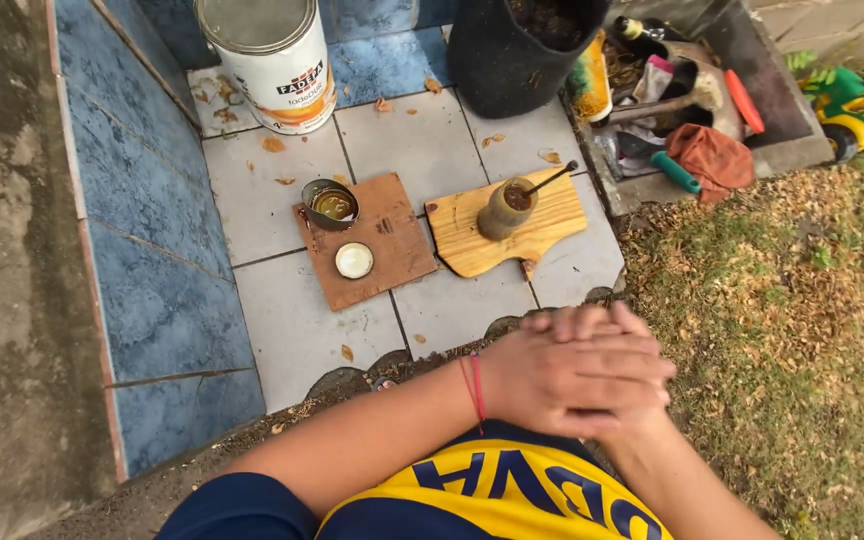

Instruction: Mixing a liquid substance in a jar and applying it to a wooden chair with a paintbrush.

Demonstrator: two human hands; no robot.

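The left hand [552, 375] lies flat over the right hand [617, 400], the two pressed together in front of the person's chest; the left fingers [602, 325] are straight and laid side by side across the right ones, pinching nothing. A red cord bracelet [474, 385] circles the left wrist.

Just beyond the fingertips lies the pale wooden cutting board with a short handle [497, 240], flat on the grey tiled floor [422, 140], well apart from the hands. On it stands a small tan cup [505, 208] with a thin dark stick [552, 178] leaning out of it toward the upper right. To the left of the fingers and farther out is a square brown board [392, 250], which carries an open round metal tin with amber liquid [330, 203] and, nearer the hands, its round pale lid [354, 260].

Far beyond the fingers, at the top, stand a large white paint can [277, 65] and a black bucket [512, 50]. To the right of the fingers is dry grass with fallen leaves [792, 300]; beyond it is a heap of tools and an orange rag [712, 155], and a green toy vehicle [852, 105].
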